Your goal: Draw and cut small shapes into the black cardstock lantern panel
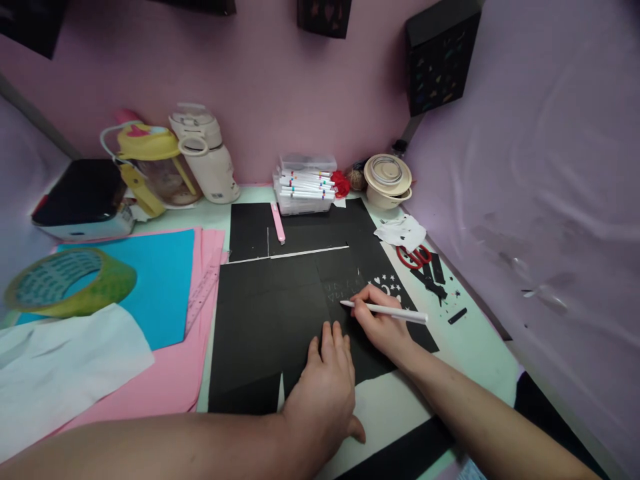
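My right hand [383,323] grips a slim white pen [400,311], its tip down on the black paper [270,313]. Faint outlined shapes [340,288] lie just above the pen tip. Cut-out stars, hearts and a moon [387,287] show pale in the black sheet, right beyond that hand. My left hand [325,380] rests on the paper, fingers stretched out and lying flat, with nothing in it. A pink craft knife [278,223] lies on the black paper near the back.
Red-handled scissors [414,256] and black scraps [433,280] lie at right. Behind stand a box of markers [306,187], lidded bowls [387,177], a white bottle [210,160] and a yellow-lidded jug [160,167]. Left are a tape roll [117,277], blue sheet [165,267] and pink paper [170,383].
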A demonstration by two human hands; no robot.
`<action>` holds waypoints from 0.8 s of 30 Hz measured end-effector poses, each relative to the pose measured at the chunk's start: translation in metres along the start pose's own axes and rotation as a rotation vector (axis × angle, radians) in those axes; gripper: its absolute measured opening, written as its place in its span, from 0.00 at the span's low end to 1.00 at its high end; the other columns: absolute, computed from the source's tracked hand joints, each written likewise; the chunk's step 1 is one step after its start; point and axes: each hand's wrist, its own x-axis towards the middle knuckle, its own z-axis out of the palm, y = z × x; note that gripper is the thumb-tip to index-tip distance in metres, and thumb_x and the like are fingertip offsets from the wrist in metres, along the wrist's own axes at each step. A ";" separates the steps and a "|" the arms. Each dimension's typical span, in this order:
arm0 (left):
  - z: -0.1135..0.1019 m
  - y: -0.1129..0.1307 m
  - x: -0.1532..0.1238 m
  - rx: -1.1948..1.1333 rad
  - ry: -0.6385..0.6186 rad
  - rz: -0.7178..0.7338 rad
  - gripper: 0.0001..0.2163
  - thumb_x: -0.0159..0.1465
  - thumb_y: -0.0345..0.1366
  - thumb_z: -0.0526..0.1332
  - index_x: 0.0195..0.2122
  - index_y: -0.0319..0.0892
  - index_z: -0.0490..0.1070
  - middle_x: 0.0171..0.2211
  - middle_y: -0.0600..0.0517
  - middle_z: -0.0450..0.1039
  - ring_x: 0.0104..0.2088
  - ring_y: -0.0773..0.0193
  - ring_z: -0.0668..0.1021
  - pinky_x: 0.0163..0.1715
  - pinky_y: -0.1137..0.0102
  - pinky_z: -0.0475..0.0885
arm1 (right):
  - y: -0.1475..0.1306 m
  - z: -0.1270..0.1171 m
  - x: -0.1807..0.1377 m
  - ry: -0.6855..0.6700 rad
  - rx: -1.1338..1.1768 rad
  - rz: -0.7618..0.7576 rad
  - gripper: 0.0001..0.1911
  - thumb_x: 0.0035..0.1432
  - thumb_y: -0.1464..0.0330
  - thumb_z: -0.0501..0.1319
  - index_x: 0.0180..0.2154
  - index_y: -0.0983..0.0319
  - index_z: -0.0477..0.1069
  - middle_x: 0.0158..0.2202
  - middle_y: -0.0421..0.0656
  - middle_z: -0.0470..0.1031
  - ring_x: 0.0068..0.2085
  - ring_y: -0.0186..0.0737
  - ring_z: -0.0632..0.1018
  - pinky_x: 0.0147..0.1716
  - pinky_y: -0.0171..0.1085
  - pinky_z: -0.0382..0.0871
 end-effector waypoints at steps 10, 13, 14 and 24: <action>0.001 0.000 -0.001 0.024 0.011 0.001 0.53 0.48 0.70 0.58 0.61 0.25 0.63 0.60 0.26 0.58 0.61 0.37 0.66 0.53 0.56 0.71 | -0.001 0.000 0.000 -0.004 0.007 0.026 0.09 0.56 0.70 0.57 0.24 0.59 0.67 0.22 0.37 0.73 0.24 0.34 0.73 0.26 0.32 0.65; 0.000 0.000 -0.001 0.028 0.005 0.005 0.53 0.48 0.70 0.57 0.61 0.25 0.63 0.61 0.26 0.57 0.61 0.37 0.66 0.53 0.56 0.71 | -0.001 0.000 0.000 -0.008 0.007 0.030 0.09 0.56 0.70 0.57 0.24 0.59 0.67 0.22 0.37 0.73 0.24 0.34 0.73 0.26 0.33 0.65; 0.000 0.000 -0.001 0.028 0.004 0.007 0.53 0.48 0.70 0.57 0.61 0.25 0.62 0.60 0.26 0.57 0.61 0.37 0.66 0.53 0.56 0.71 | -0.001 -0.001 0.000 -0.010 0.007 0.029 0.09 0.56 0.70 0.57 0.24 0.59 0.67 0.22 0.37 0.73 0.24 0.34 0.73 0.26 0.33 0.65; 0.000 0.001 -0.001 0.018 -0.003 0.008 0.53 0.48 0.69 0.58 0.61 0.24 0.62 0.61 0.25 0.57 0.61 0.37 0.66 0.53 0.55 0.71 | -0.002 -0.002 0.001 -0.013 0.009 0.031 0.09 0.56 0.70 0.56 0.24 0.59 0.68 0.21 0.37 0.73 0.24 0.34 0.73 0.26 0.32 0.65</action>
